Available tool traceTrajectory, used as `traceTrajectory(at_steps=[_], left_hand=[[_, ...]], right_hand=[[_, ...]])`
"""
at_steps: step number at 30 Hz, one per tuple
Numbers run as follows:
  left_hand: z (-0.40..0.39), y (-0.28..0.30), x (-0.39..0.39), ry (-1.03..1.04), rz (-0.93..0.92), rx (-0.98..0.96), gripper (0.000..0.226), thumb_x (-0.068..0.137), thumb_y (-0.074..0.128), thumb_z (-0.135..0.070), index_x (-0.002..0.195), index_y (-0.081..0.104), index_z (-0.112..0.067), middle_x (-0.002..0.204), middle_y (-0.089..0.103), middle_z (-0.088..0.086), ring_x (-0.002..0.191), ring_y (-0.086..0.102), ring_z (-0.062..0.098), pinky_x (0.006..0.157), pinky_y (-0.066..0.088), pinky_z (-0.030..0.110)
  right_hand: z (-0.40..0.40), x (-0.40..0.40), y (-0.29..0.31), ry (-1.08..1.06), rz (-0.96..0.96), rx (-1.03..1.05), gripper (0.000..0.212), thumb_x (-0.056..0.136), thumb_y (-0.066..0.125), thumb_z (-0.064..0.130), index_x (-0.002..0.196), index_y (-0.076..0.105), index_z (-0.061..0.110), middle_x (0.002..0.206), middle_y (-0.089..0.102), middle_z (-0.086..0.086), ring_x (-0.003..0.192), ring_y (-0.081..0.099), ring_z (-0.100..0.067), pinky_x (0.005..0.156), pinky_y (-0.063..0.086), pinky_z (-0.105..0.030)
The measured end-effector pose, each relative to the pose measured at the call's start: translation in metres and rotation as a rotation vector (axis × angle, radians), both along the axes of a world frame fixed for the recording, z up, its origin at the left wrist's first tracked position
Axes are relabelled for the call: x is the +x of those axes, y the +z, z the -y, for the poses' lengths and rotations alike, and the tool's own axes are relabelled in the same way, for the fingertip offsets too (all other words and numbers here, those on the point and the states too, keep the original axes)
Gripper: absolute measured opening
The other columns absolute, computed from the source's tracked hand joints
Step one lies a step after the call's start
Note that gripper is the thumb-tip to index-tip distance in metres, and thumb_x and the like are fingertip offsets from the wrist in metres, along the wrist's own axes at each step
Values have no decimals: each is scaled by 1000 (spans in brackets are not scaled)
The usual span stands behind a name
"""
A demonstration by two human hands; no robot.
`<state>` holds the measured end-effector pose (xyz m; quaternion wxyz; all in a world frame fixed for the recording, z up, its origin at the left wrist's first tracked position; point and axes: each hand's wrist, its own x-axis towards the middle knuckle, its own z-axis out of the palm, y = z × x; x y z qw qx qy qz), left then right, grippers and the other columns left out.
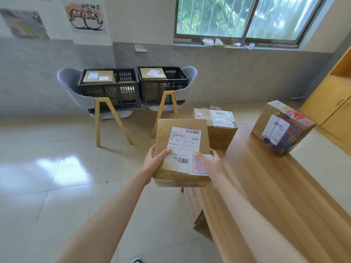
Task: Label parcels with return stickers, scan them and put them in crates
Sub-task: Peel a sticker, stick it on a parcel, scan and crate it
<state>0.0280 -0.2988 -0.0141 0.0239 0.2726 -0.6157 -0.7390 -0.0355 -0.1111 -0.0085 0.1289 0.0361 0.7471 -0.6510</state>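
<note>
Both hands gripped one brown parcel in the air beside the wooden table — left hand curled round its left edge, right hand round the right, thumb on the red-printed return sticker. Two black crates sat on chairs beyond.

two grey chairs on wooden legs, wooden table, drawings on wall, barred window, wooden cabinet
</note>
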Motion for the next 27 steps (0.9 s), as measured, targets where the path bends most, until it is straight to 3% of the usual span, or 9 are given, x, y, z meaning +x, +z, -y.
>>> traceTrajectory(at_steps=[4,8,10,15,22,27], left_hand=[[70,0,-13,32,-7,7,79,82,72,-40,147,30,-24,120,61,-4,94,65,6,67,52,21],[135,3,-32,36,-9,-16,81,81,72,-43,148,28,-26,125,60,-1,96,65,10,66,53,23],[160,4,-39,41,0,-23,82,81,72,-44,148,27,-27,125,60,0,97,65,12,67,54,25],[216,4,-60,62,11,-21,84,80,71,-46,148,26,-28,124,59,0,97,65,13,67,54,26],[268,1,-95,114,12,-6,81,81,71,-46,147,28,-29,124,60,1,95,65,12,65,53,25],[310,-7,-131,159,43,-13,83,79,71,-49,147,27,-29,123,60,2,97,65,15,71,55,29]], right_hand=[[71,-24,-1,57,6,38,70,74,80,37,133,47,19,106,69,1,93,69,-17,87,56,-40],[135,-43,2,84,-43,39,51,78,78,33,120,52,18,96,69,5,83,68,-10,69,56,-25],[160,-53,2,95,-37,29,61,77,78,35,127,51,14,106,68,-1,87,68,-12,67,55,-22],[217,-75,5,132,-35,76,70,78,76,41,136,44,18,104,69,0,89,68,-12,83,57,-33],[274,-123,4,190,-15,91,75,75,77,43,136,43,17,109,68,-1,95,68,-16,86,57,-40],[321,-168,-3,245,4,72,63,77,77,41,126,42,23,105,68,0,89,69,-14,79,58,-34]])
